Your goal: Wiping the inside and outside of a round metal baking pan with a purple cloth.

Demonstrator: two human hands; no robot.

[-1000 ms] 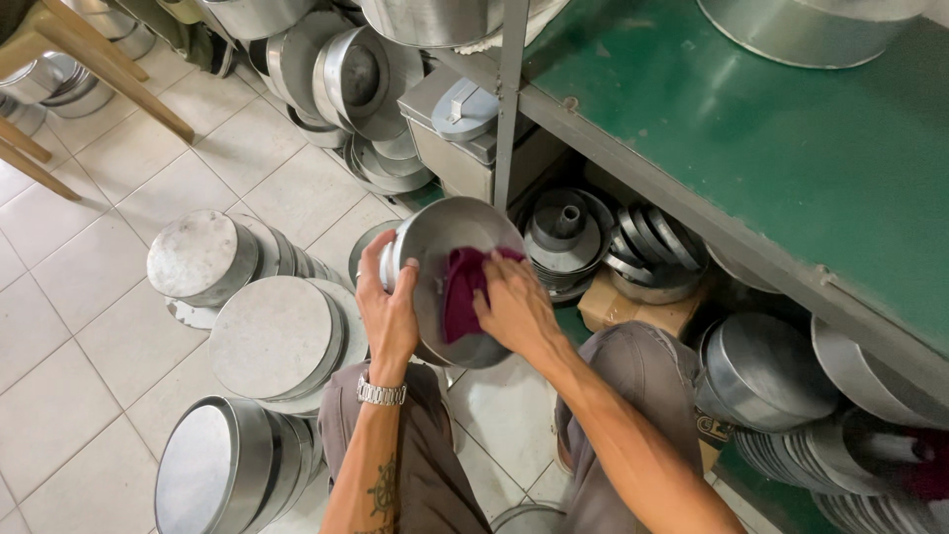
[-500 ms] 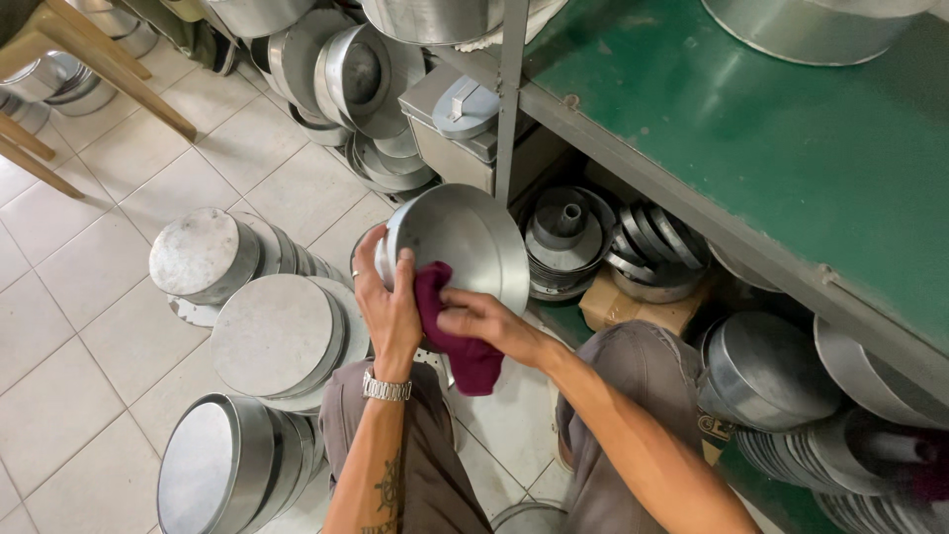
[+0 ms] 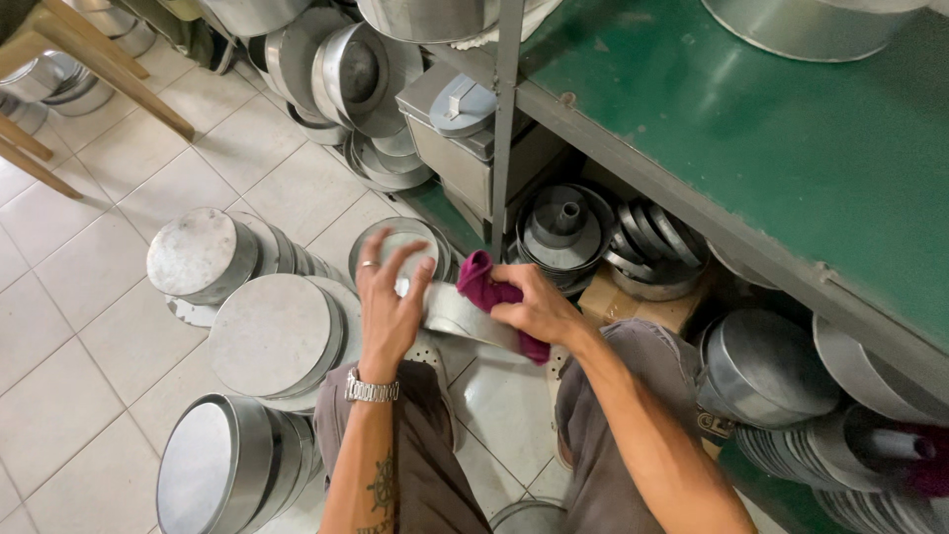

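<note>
Head view: left hand [image 3: 388, 309] grips round metal pan [image 3: 465, 314] edge-on above the knees, right hand [image 3: 534, 311] presses magenta cloth [image 3: 486, 284] on its rim, pan stacks [image 3: 267, 336] left on floor.

A round aluminium pan [image 3: 465, 314] is being held edge-on, its dull grey side wall turned upward, above the knees. A crumpled magenta cloth [image 3: 491, 294] is being pressed against its rim.

Magenta cloth [image 3: 491, 287] – silver-grey round pan [image 3: 465, 314] – green shelf top [image 3: 791, 158].
</note>
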